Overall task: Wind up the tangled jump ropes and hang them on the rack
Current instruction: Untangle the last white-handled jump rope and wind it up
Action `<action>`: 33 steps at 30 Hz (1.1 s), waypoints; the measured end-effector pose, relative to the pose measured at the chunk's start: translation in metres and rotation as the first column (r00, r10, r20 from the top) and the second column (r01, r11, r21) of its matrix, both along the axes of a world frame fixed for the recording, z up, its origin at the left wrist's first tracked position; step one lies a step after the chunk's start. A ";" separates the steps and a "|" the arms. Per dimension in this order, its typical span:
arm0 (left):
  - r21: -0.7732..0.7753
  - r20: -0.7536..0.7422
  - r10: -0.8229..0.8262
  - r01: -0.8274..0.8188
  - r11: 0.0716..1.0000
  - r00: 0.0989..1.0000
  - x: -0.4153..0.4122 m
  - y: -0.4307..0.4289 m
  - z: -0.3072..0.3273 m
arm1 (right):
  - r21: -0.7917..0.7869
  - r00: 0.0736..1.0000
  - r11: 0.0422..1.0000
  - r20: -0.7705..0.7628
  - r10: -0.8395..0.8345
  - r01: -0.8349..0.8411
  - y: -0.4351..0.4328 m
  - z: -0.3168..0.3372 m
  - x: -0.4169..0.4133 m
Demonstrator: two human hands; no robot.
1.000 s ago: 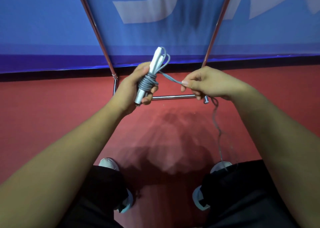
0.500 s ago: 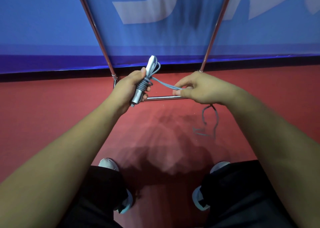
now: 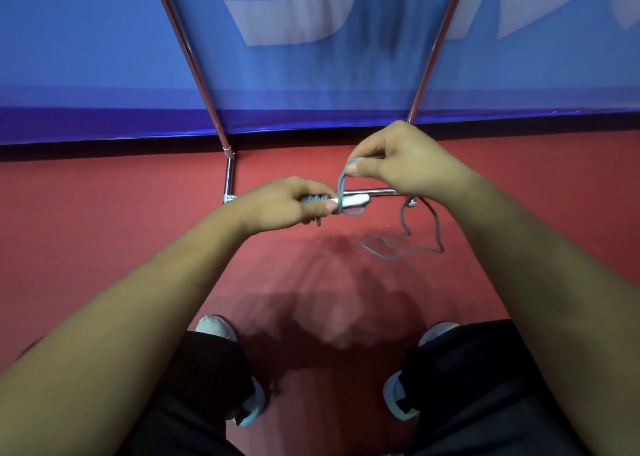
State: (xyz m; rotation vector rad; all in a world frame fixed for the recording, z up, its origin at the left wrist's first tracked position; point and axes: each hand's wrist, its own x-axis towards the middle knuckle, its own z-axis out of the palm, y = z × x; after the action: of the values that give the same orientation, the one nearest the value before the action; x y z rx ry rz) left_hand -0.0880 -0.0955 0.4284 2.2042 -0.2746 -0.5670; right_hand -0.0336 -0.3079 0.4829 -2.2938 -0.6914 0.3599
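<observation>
My left hand [image 3: 277, 203] grips the jump rope handle [image 3: 354, 200] level at centre, white tip pointing to 3 o'clock, its wound coils mostly hidden inside that grip. My right hand [image 3: 398, 159], at 1 o'clock from it, pinches a loop of the grey cord [image 3: 341, 186], and the slack trails, blurred, onto the floor [image 3: 104, 230] toward 4 o'clock. The rack [image 3: 228, 178] behind is cut off at 12.

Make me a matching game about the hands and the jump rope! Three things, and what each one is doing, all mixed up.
Things:
1. left hand
2. right hand
3. loose grey rope tail

Doing:
A. hangs down towards the red floor
B. grips the white plastic handle wound with rope
C. pinches a grey rope loop

Pairs: 1-B, 2-C, 3-A
</observation>
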 end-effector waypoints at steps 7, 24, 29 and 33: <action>-0.221 -0.016 0.002 -0.006 0.975 1.000 -0.013 -0.017 0.009 | 0.135 0.987 0.988 -0.152 -0.061 0.081 -0.006 -0.004 0.003; -0.731 -0.410 0.299 -0.506 0.457 0.862 0.006 -0.004 0.007 | 0.009 0.964 0.999 -0.263 -0.045 0.049 -0.014 -0.013 0.003; -0.712 -0.423 0.362 -0.552 0.435 0.831 0.011 0.003 0.006 | -0.036 0.970 0.999 -0.243 -0.002 -0.007 -0.014 -0.013 -0.002; -0.558 -0.249 0.523 -0.562 0.610 0.815 0.011 0.003 0.002 | -0.055 0.981 0.992 -0.166 0.101 -0.112 -0.008 -0.003 -0.009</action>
State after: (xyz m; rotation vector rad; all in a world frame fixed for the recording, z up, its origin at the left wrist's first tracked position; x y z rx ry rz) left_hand -0.0774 -0.0921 0.4308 1.5006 0.2368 -0.1518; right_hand -0.0425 -0.3156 0.4804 -2.2616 -0.7303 0.6210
